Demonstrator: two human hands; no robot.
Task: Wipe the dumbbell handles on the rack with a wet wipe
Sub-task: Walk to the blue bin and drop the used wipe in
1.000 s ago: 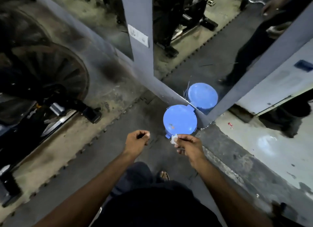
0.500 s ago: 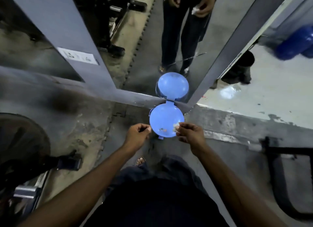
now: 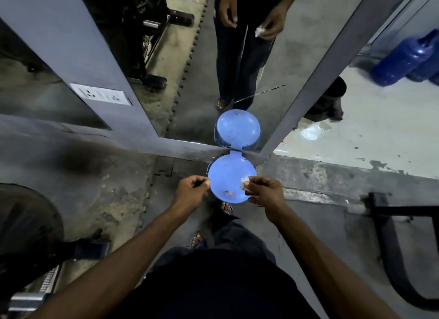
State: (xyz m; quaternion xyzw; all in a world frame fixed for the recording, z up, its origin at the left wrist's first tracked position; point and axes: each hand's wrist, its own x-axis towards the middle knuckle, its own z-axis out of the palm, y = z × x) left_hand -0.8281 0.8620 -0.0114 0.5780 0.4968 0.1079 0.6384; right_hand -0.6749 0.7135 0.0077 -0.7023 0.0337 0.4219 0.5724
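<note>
Grey gym floor [image 3: 107, 190] under a wall mirror [image 3: 280, 85]. Over the blue bin [image 3: 228, 173] the right hand [image 3: 266, 192] pinches the crumpled wet wipe [image 3: 244, 182], which looks light, limp and slick, so best kept bunched. The left hand [image 3: 190, 190] has its fingers curled together, seemingly empty.

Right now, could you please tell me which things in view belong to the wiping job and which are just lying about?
Job: wet wipe, pinched in the right hand; left hand; blue bin below them.
Lying about: wall socket; blue jugs; black frame.
</note>
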